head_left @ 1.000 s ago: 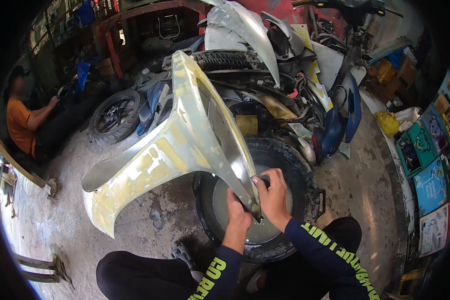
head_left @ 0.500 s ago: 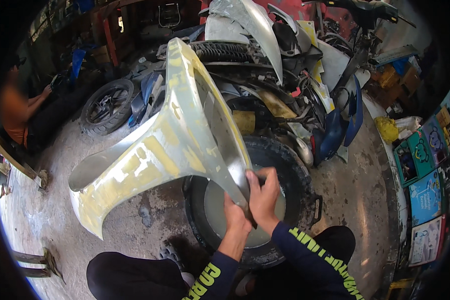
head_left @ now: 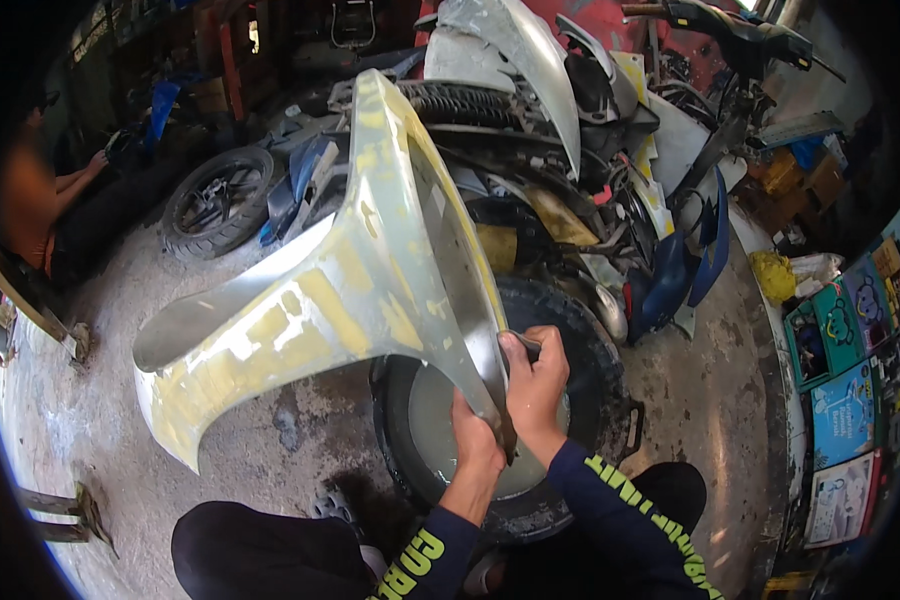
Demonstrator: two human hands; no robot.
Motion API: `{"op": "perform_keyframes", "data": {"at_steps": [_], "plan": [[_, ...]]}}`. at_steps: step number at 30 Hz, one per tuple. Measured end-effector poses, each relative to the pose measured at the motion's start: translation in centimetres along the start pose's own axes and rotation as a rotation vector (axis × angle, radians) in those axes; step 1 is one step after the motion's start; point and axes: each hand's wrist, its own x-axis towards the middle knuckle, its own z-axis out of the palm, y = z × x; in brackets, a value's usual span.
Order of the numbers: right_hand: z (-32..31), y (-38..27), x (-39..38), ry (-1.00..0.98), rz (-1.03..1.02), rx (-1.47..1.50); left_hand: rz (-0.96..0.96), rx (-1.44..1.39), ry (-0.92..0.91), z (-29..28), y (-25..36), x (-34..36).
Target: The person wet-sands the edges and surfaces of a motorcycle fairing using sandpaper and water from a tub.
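Observation:
A large motorcycle fairing panel (head_left: pixel 365 260), silver-grey with yellow and white patches, stands tilted in front of me over a black tub. My left hand (head_left: pixel 478 437) is closed around the panel's narrow lower end. Against the inner edge of that same end, my right hand (head_left: pixel 537 388) is closed, thumb up and fingers curled. A thin dark piece (head_left: pixel 533 349) shows between its thumb and fingers; its kind is hard to make out. Cloudy water (head_left: pixel 425 430) fills the bottom of the black tub (head_left: pixel 595 400) beneath both hands.
Behind the tub lies a heap of motorcycle parts, with a blue panel (head_left: pixel 660 280) at its right. A wheel (head_left: pixel 218 203) rests on the concrete floor to the left. At the far left sits another person (head_left: pixel 32 205). Colourful boxes (head_left: pixel 842 415) line the right side.
The panel's upper end has shifted slightly right in view, along with the background. My right hand sits a little higher along the panel's edge. Both hands stay closed.

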Motion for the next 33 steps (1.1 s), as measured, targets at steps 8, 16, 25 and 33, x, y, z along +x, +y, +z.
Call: {"op": "perform_keyframes", "data": {"at_steps": [8,16,25,33], "plan": [[0.5,-0.5,1.2,-0.009,-0.069,-0.009,0.014,0.008,0.017,0.7,0.3,-0.2],[0.4,-0.5,1.5,0.001,-0.121,-0.032,-0.006,-0.034,0.014,0.1,-0.6,0.0],[-0.4,0.7,1.0,-0.002,-0.230,-0.099,-0.021,-0.049,-0.017,-0.1,-0.5,0.1],[0.2,0.9,0.4,-0.043,-0.214,-0.058,-0.032,-0.094,-0.025,-0.7,-0.4,1.0]]}}
